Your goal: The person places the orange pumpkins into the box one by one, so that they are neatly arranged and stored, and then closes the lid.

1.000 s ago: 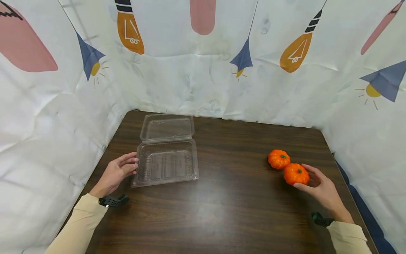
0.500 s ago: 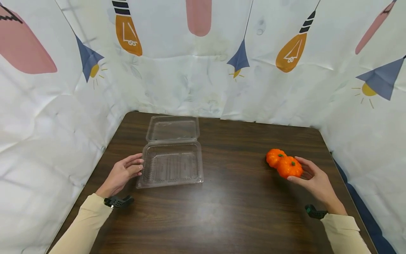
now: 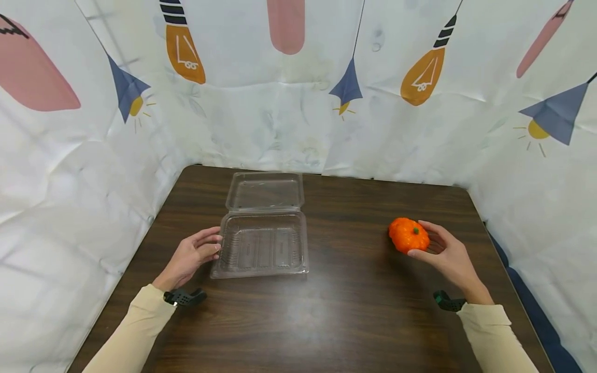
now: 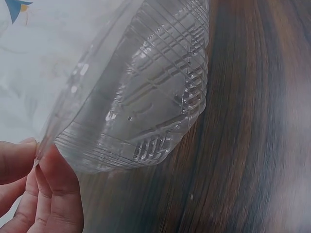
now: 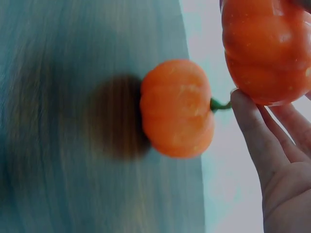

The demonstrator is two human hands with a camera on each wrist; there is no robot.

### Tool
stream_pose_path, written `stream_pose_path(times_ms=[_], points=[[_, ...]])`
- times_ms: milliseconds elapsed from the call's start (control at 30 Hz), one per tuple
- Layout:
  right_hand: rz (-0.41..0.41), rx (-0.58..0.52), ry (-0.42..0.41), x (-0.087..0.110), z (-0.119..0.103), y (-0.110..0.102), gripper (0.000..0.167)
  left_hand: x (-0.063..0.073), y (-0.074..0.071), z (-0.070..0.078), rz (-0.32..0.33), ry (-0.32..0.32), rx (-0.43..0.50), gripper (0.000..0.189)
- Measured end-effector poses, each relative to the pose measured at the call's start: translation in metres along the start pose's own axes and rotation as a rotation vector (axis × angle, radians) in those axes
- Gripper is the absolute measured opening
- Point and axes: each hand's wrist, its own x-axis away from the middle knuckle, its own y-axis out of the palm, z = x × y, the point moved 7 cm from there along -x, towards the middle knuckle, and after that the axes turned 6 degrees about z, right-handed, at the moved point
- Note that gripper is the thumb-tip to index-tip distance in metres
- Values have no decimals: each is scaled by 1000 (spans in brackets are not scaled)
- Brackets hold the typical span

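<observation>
Pumpkins [image 5: 177, 109] show as two in right wrist view (head view: overlapped).

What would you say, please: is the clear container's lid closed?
No, the lid lies open behind the clear container's base in the head view.

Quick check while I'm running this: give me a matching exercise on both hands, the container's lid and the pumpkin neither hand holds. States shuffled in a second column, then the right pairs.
Things:
1. Left hand
2. Right hand
3. Lid
4. Free pumpkin

States:
A. Fingers hold a second pumpkin
B. Orange, with a green stem, held by neither hand
C. See-through, folded open
D. Fingers pinch the edge of the clear container

Right pairs: 1-D, 2-A, 3-C, 4-B
</observation>
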Motion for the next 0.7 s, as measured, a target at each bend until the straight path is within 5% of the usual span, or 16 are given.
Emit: stream_pose_path(times_ms=[700], points=[[-36,-160,-1,-16,-31,25,76,-9,42,0,-47,-12,23,62]])
